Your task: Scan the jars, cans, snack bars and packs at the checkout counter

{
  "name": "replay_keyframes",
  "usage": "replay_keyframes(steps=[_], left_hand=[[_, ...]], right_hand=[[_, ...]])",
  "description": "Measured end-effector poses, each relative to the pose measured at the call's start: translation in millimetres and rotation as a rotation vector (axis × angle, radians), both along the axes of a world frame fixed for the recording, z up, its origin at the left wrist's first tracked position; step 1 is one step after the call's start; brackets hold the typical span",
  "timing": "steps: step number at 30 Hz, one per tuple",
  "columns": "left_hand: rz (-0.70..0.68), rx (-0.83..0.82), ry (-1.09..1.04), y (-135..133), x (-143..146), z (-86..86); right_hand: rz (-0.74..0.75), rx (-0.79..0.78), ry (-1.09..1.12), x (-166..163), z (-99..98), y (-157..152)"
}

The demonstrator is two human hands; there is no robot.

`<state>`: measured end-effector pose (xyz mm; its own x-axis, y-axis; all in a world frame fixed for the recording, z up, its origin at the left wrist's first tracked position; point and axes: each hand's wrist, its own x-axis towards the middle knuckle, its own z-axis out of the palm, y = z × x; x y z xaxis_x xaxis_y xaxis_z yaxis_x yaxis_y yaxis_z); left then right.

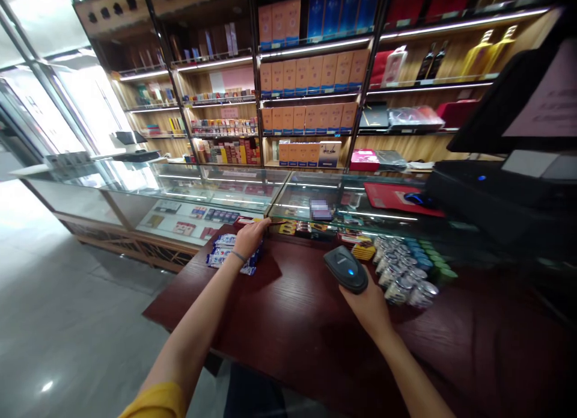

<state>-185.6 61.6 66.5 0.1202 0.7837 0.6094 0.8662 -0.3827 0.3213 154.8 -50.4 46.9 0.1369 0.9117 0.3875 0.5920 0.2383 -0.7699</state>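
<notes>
My right hand (369, 310) is wrapped round a black barcode scanner (346, 269), which shows a lit blue light on top. The scanner is above the dark red wooden counter (288, 298). My left hand (253, 239) is closed at the counter's far edge, fingers pressed together by a thin dark item I cannot make out. Beneath and beside that wrist lie several blue-and-white wrapped bars (220, 249). Small yellow packs (287, 227) sit just right of my left fingertips. Right of the scanner stand rows of small jars with silvery lids (399, 267).
A glass display case (216, 180) runs along behind the counter. Blue tubs (417, 252) and green tubs (435, 255) flank the jars. A dark monitor (505, 99) overhangs the right side, near a red mat (401, 198). Shelves of boxes (311, 75) and bottles line the wall.
</notes>
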Motion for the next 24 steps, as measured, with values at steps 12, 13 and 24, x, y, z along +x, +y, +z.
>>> replay_keyframes(steps=[12, 13, 24], left_hand=[[-0.311, -0.333, -1.884, -22, 154, -55.6], [-0.314, -0.334, -1.919, -24, 154, -58.7], [-0.311, -0.338, -2.024, -26, 145, -61.8]], right_hand=[[-0.013, -0.142, -0.129, 6, 10.8, -4], [-0.004, -0.151, -0.158, 6, 10.1, -4], [0.099, -0.218, -0.442, 7, -0.9, -1]])
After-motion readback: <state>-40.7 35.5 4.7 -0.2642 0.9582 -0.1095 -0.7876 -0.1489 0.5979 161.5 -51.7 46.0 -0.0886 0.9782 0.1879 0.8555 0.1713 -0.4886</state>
